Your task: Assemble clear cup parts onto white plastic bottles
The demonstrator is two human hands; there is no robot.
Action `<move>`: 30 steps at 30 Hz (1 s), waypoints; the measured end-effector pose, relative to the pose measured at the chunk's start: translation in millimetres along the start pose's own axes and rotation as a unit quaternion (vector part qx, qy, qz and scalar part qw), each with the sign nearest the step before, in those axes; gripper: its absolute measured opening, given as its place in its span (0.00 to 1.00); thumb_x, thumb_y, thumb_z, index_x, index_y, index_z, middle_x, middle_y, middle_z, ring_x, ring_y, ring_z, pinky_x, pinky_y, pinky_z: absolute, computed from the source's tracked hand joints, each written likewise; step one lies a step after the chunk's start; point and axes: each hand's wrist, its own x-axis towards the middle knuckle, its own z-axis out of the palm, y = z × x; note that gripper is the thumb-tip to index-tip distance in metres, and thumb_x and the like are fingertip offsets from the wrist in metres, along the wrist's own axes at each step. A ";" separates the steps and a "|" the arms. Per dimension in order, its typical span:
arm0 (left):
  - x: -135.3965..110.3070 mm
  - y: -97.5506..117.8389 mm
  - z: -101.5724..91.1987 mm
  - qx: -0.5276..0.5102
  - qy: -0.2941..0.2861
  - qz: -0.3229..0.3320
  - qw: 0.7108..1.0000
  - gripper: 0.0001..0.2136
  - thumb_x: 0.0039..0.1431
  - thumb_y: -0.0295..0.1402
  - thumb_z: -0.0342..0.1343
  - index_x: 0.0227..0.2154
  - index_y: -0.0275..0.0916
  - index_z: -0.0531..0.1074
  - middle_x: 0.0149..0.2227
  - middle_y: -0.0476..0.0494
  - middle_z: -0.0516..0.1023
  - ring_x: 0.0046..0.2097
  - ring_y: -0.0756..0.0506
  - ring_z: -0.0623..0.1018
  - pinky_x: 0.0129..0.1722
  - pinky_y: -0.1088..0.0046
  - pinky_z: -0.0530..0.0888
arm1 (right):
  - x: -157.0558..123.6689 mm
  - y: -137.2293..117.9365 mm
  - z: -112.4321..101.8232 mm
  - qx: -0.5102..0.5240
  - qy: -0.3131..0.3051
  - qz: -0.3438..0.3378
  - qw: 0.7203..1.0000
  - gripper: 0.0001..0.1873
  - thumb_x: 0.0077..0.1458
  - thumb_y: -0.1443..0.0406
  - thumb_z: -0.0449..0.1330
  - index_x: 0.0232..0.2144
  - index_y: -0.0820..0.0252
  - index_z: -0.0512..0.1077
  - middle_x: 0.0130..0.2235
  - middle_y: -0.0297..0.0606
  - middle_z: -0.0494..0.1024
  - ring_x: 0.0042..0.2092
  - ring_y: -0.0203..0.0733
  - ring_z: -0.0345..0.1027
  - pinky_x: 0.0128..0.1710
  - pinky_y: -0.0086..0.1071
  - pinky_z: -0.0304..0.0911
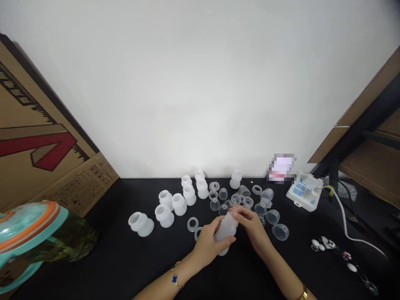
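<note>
My left hand (209,241) is closed around a frosted white baby bottle (227,227), which tilts with its top toward the right. At the bottle's upper end, the fingers of my right hand (250,225) are pinched around its neck; they partly hide a clear part there. Just beyond my hands lie several clear teats (214,204) and clear domed caps (272,217). Two clear collar rings are left of my left hand, one ring (193,224) fully visible and the other partly covered by the hand.
Several open white bottles (164,215) stand left of centre, one tipped bottle (141,224) further left. Another bottle (236,179) is by the wall. A large teal-lidded jug (43,233) and a cardboard box (46,137) occupy the left; a white power strip (304,191) and beaded strand (345,255) lie right.
</note>
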 end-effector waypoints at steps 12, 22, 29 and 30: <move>1.7 1.1 -3.1 -0.152 0.022 0.013 0.988 0.20 0.59 0.42 0.61 0.52 0.39 0.70 0.41 0.43 0.81 0.42 0.42 0.78 0.41 0.71 0.72 | -0.6 1.1 3.3 0.028 -0.073 0.028 0.997 0.21 0.51 0.56 0.69 0.47 0.52 0.78 0.44 0.38 0.80 0.40 0.45 0.70 0.35 0.33 0.63; 4.9 -8.0 -1.1 -0.208 0.092 -0.005 0.974 0.18 0.62 0.44 0.59 0.49 0.39 0.70 0.41 0.44 0.78 0.43 0.42 0.76 0.42 0.70 0.71 | -1.3 -1.6 6.6 -0.040 -0.122 0.050 0.991 0.18 0.49 0.58 0.70 0.44 0.52 0.78 0.44 0.37 0.79 0.39 0.43 0.69 0.33 0.32 0.62; 5.8 -8.0 -1.5 -0.208 0.091 -0.008 0.974 0.17 0.62 0.44 0.59 0.47 0.38 0.71 0.38 0.44 0.78 0.43 0.41 0.76 0.42 0.70 0.71 | -0.7 -0.4 7.7 -0.049 -0.139 0.044 0.988 0.15 0.51 0.58 0.69 0.41 0.54 0.79 0.41 0.36 0.79 0.36 0.40 0.67 0.33 0.31 0.61; 5.8 -8.0 -1.5 -0.205 0.092 -0.009 0.974 0.17 0.62 0.44 0.59 0.47 0.38 0.71 0.39 0.44 0.78 0.43 0.41 0.76 0.42 0.70 0.71 | -0.5 -0.2 7.7 -0.049 -0.139 0.045 0.988 0.15 0.50 0.58 0.69 0.41 0.54 0.79 0.41 0.36 0.79 0.36 0.40 0.67 0.33 0.31 0.61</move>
